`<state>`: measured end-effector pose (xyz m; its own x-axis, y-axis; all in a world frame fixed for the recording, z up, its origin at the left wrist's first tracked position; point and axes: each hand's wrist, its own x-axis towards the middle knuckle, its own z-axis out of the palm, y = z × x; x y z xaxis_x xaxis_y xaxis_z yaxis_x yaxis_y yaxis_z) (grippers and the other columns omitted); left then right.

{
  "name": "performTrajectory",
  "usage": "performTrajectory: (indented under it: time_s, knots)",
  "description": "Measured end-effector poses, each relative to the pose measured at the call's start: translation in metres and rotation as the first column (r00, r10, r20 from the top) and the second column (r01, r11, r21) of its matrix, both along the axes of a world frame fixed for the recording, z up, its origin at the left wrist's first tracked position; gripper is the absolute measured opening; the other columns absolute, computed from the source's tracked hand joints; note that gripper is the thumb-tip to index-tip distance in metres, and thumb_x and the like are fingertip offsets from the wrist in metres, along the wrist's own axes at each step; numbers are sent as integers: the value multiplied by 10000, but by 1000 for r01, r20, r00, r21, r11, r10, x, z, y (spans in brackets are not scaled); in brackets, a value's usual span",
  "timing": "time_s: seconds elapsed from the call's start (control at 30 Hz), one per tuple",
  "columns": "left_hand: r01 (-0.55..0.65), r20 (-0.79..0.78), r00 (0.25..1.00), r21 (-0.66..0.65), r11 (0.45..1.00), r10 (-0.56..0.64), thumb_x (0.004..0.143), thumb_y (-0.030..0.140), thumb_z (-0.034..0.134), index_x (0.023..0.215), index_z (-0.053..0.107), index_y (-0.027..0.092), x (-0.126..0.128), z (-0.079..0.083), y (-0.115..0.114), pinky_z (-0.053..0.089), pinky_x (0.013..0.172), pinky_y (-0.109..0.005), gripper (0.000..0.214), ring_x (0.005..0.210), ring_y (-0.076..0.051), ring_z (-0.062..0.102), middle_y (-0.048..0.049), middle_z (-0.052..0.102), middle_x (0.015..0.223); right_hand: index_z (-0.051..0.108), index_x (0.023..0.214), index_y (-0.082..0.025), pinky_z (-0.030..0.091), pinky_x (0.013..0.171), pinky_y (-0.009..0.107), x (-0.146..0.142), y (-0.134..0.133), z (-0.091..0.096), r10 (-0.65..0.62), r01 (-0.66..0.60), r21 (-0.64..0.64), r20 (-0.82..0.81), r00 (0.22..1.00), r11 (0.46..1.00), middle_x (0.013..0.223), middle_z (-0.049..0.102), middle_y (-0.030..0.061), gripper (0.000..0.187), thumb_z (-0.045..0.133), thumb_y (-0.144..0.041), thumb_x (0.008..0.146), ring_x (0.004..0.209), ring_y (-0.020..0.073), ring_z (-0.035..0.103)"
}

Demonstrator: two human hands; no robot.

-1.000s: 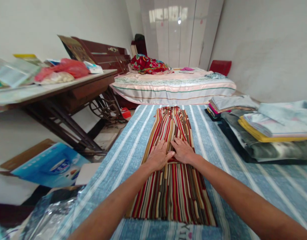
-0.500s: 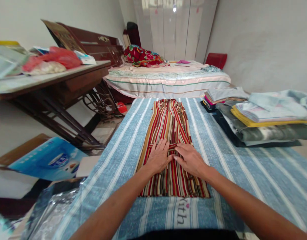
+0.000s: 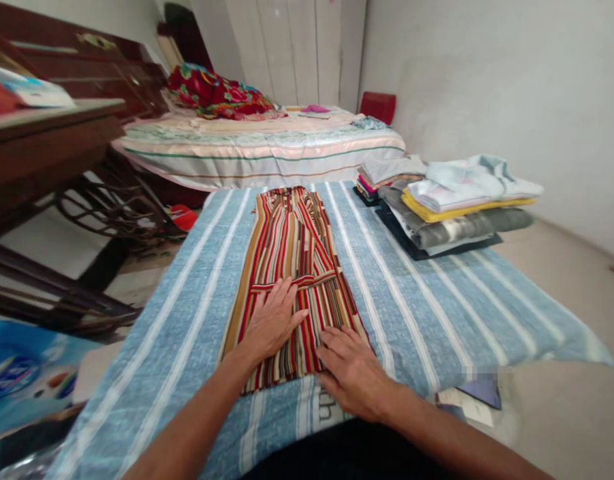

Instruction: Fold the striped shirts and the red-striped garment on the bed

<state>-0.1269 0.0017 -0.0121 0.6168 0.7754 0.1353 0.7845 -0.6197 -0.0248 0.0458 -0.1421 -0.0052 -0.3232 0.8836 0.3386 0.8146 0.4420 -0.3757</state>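
Observation:
A striped garment [image 3: 287, 247] in red, tan, white and dark brown lies folded into a long narrow shape on the blue, white-striped cloth [image 3: 187, 293]. Its sleeves are folded in, with a cuff running across the middle. My left hand [image 3: 274, 317] rests flat on it just below that cuff, fingers stretched out. At the near right corner, by the hem, lies my right hand [image 3: 354, 370]. Its fingers are slightly bent on the fabric and its thumb is apart, close to the hem edge. Neither hand visibly grips the cloth.
Folded clothes [image 3: 447, 207] are stacked on the right of the blue cloth. Behind stands a bed [image 3: 267, 157] with a red floral quilt [image 3: 217, 93]. On the left are a sewing-machine table [image 3: 57, 137] and a blue printed box [image 3: 31, 367].
My right hand has moved from the garment's middle toward me, to its near right corner. The left hand stays near the cuff. The camera view has turned right.

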Motion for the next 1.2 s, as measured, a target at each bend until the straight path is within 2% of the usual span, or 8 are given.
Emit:
performTrajectory:
  time_s: [0.13,0.5,0.63,0.73,0.83,0.93,1.07,1.2]
  knots:
    - [17,-16,1000,25,1000,-16,910,501,300,1340,403,151,1,-3,6,249,1061,-500,564,1365,-264,230,-109,300,1474,588,1103,-156,285,1071,457,-3,0,-5,-26,26,-16,7,1000,1000,1289,525,115,296,510,-309,862,1258,252,397]
    - [15,-18,1000,26,1000,-14,910,474,326,1313,429,131,7,4,2,280,1046,-502,539,1353,-277,257,-121,329,1458,576,1118,-165,267,1082,441,-2,0,-7,-22,22,1,5,1000,1000,1298,515,116,304,517,-310,857,1277,244,369]
    - [12,44,999,7,1000,-13,914,450,321,1288,446,127,7,3,4,287,1049,-506,510,1340,-277,287,-130,361,1439,572,1124,-163,275,1076,443,-2,-1,-6,-21,21,-3,4,1000,1000,1292,520,121,306,511,-307,862,1275,243,369]
    - [11,161,987,-21,1000,-8,913,444,312,1277,442,117,3,6,4,310,1052,-488,506,1325,-267,319,-150,383,1420,578,1118,-163,278,1074,446,-1,-1,-3,-21,21,-4,6,1000,1000,1285,526,122,305,513,-313,861,1265,248,383]
    - [45,268,963,-31,998,-35,910,457,308,1242,463,113,-6,11,-2,325,1063,-447,503,1315,-252,338,-155,402,1402,577,1122,-157,274,1077,444,-1,0,-3,-16,16,-12,13,1000,1000,1289,524,119,308,505,-309,864,1265,253,384]
    - [88,298,952,-39,995,-73,910,464,318,1183,514,135,-19,15,-14,335,1069,-430,470,1301,-244,365,-138,442,1373,579,1123,-156,276,1076,450,-2,0,-4,-14,14,-14,7,1000,1000,1287,526,117,308,499,-306,867,1261,256,389]
    - [115,322,941,-5,993,-107,896,447,369,1166,540,180,-43,11,-33,376,1049,-445,416,1277,-255,404,-113,471,1355,583,1129,-171,293,1068,457,-1,0,-5,-22,22,-6,-10,1000,1000,1275,539,112,307,507,-306,863,1256,257,400]
    - [110,338,933,57,992,-123,885,377,429,1208,501,216,-68,6,-52,412,1020,-463,368,1275,-271,408,-109,470,1356,583,1135,-167,305,1068,457,-2,-1,-4,-20,20,-4,-4,1000,1000,1292,531,104,314,518,-297,857,1255,252,407]
